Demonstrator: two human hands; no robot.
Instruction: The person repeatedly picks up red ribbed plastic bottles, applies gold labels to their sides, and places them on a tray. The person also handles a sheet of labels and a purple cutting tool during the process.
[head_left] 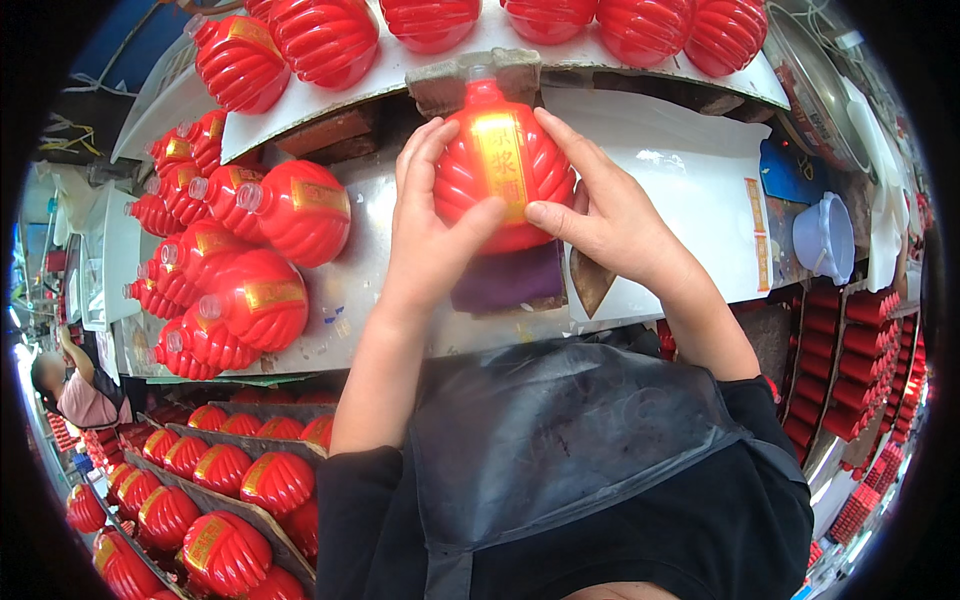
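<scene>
A round, ribbed red bottle [546, 165] with a clear neck and an upright gold label [497, 150] lies before me on the bench, its neck resting in a notched grey block [440, 88]. My left hand [425, 215] holds its left side, with the thumb at the label's lower left edge. On the other side my right hand [610, 205] holds the bottle, its thumb pressing by the label's lower right edge. Fingers of both hands curve along the sides. Below the bottle lies a purple cloth [510, 282].
Labelled red bottles [272, 300] lie grouped on the bench at left; several more [325, 40] stand on a white raised shelf [600, 72]. White sheet [670, 160], gold label strip [757, 235] and pale bucket [825, 238] are at right. Crates of bottles [215, 470] stand lower left; a person [88, 385] is far left.
</scene>
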